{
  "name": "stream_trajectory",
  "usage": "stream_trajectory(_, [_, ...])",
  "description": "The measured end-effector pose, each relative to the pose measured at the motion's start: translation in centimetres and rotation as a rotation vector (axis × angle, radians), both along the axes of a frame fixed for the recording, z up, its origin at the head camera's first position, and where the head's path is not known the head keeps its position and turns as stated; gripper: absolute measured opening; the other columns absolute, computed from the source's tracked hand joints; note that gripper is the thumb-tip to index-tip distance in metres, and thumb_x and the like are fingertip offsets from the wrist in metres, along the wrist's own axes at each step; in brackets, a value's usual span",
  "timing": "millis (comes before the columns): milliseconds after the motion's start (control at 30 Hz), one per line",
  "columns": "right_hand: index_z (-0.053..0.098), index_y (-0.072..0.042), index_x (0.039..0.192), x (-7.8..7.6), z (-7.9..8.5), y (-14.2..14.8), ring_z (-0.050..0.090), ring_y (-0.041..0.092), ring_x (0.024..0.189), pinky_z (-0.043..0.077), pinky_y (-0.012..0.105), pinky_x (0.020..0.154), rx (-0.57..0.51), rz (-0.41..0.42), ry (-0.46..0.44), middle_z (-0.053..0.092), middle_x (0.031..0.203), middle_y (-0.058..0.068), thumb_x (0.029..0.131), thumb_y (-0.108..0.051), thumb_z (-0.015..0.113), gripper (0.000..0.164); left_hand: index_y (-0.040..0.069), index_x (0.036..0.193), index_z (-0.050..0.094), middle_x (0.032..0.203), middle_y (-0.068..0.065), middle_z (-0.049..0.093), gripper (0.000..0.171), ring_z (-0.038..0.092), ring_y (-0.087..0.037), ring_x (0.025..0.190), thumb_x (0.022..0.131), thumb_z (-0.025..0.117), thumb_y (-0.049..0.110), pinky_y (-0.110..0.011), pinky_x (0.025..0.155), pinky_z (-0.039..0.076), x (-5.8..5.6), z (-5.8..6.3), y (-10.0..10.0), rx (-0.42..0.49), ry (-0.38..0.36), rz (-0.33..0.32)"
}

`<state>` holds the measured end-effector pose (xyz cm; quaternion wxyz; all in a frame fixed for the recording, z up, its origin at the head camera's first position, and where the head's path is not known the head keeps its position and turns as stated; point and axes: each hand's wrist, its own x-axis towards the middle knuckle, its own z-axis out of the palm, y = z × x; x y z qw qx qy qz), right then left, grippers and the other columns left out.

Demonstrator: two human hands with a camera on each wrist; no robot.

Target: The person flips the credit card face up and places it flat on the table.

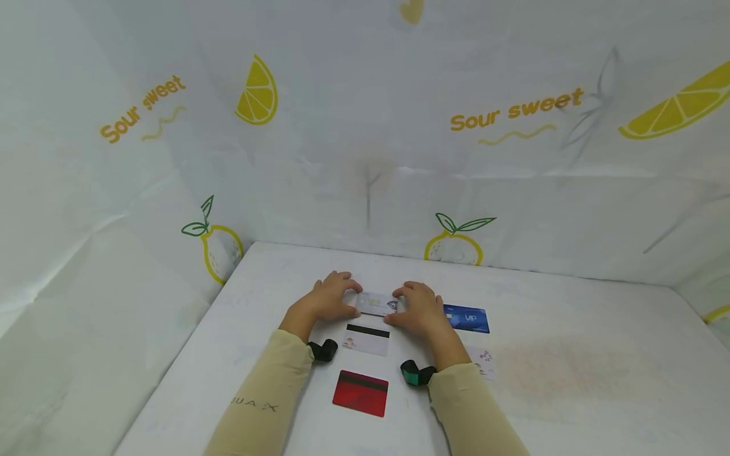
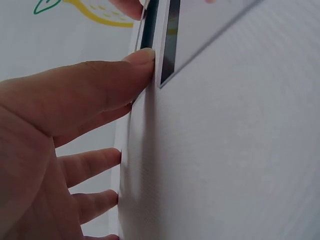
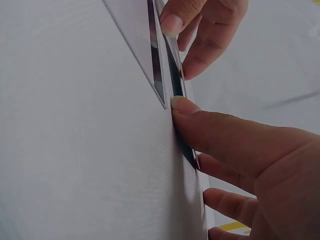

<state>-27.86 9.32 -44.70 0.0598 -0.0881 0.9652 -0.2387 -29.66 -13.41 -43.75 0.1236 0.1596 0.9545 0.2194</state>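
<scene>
In the head view a white bank-type card (image 1: 375, 303) with a faint VIP print lies between the two hands. My left hand (image 1: 327, 300) pinches its left end, thumb at the near edge and index finger at the far one. The right end is pinched the same way by my right hand (image 1: 421, 311). Both wrist views show the card (image 3: 173, 75) nearly edge-on, with a dark side beneath; its near edge looks slightly raised. Just nearer lies a white card with a black stripe (image 1: 366, 340), apart from both hands.
A red card (image 1: 360, 396) with a dark stripe lies closest to the person. Right of the right hand are a blue VIP card (image 1: 473, 319) and, partly behind the forearm, a white card with pink flowers (image 1: 486, 362). A lemon-print sheet (image 1: 365, 145) walls the white table's back.
</scene>
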Motion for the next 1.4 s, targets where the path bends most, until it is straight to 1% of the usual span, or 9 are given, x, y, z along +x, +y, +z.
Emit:
stream_trajectory(100, [0.066,-0.016,0.125,0.0,0.1,0.0,0.033,0.039,0.142,0.021,0.070,0.110,0.000,-0.001,0.002,0.045,0.149,0.014,0.078,-0.041,0.081,0.056,0.022,0.125,0.063,0.156,-0.010,0.036,0.047,0.022,-0.034,0.149,0.083,0.079,0.032,-0.064,0.116,0.015,-0.1,0.1,-0.1,0.003,-0.007,-0.003])
stream_trajectory(233, [0.065,-0.016,0.126,0.1,0.3,-0.1,0.034,0.040,0.141,0.021,0.071,0.110,-0.005,-0.007,0.007,0.044,0.149,0.016,0.078,-0.041,0.081,0.057,0.023,0.126,0.062,0.157,-0.009,0.034,0.047,0.017,-0.035,0.150,0.084,0.078,0.033,-0.063,0.117,0.012,-0.3,0.1,-0.1,0.011,-0.017,-0.010])
stream_trajectory(467, [0.063,-0.016,0.129,0.1,0.5,-0.1,0.032,0.041,0.142,0.018,0.070,0.112,0.002,-0.014,-0.022,0.040,0.152,0.015,0.079,-0.043,0.079,0.059,0.023,0.127,0.061,0.159,-0.009,0.031,0.048,0.012,-0.037,0.151,0.084,0.078,0.034,-0.062,0.118,0.010,-0.5,0.4,-0.4,0.027,-0.044,-0.018])
stream_trajectory(600, [0.063,-0.016,0.128,0.0,0.6,-0.2,0.032,0.042,0.141,0.019,0.070,0.111,0.010,-0.008,-0.010,0.041,0.151,0.016,0.079,-0.042,0.079,0.057,0.022,0.127,0.061,0.159,-0.010,0.032,0.048,0.013,-0.036,0.151,0.083,0.078,0.034,-0.062,0.118,0.011,-0.6,0.4,-0.4,0.036,-0.040,-0.015])
stream_trajectory(867, [0.063,-0.016,0.128,0.2,0.1,-0.2,0.033,0.041,0.142,0.019,0.071,0.111,0.009,0.006,-0.028,0.041,0.151,0.016,0.079,-0.041,0.079,0.057,0.021,0.127,0.062,0.157,-0.011,0.034,0.050,0.023,-0.033,0.148,0.082,0.080,0.034,-0.063,0.116,0.015,-0.3,-0.1,-0.6,0.021,-0.041,-0.020])
stream_trajectory(1100, [0.061,-0.016,0.131,0.0,0.1,-0.2,0.031,0.041,0.143,0.018,0.071,0.111,0.001,0.017,-0.024,0.040,0.152,0.016,0.079,-0.042,0.079,0.060,0.020,0.129,0.060,0.157,-0.009,0.034,0.051,0.020,-0.032,0.150,0.083,0.078,0.034,-0.062,0.118,0.013,-0.1,0.2,-0.8,0.014,-0.031,-0.010])
stream_trajectory(1233, [0.061,-0.016,0.131,-0.2,0.0,-0.2,0.031,0.040,0.143,0.017,0.071,0.111,0.003,0.018,-0.023,0.040,0.152,0.015,0.079,-0.042,0.079,0.060,0.018,0.132,0.057,0.155,-0.007,0.038,0.055,0.028,-0.028,0.147,0.083,0.078,0.033,-0.053,0.119,0.021,-0.1,0.4,-1.3,0.059,-0.055,0.013])
stream_trajectory(1333, [0.061,-0.017,0.132,-0.3,-0.1,-0.1,0.031,0.040,0.143,0.016,0.071,0.112,0.003,0.010,-0.027,0.040,0.153,0.014,0.080,-0.042,0.078,0.061,0.018,0.131,0.057,0.151,-0.005,0.043,0.056,0.036,-0.024,0.143,0.082,0.080,0.031,-0.046,0.117,0.028,0.0,0.6,-1.8,0.103,-0.094,0.027])
stream_trajectory(1400, [0.060,-0.016,0.133,-0.3,-0.1,0.1,0.030,0.040,0.143,0.015,0.071,0.112,0.000,0.005,-0.032,0.039,0.153,0.014,0.080,-0.042,0.078,0.061,0.019,0.129,0.058,0.152,-0.005,0.043,0.055,0.035,-0.024,0.144,0.081,0.081,0.032,-0.045,0.117,0.029,0.3,0.5,-2.0,0.110,-0.118,0.024])
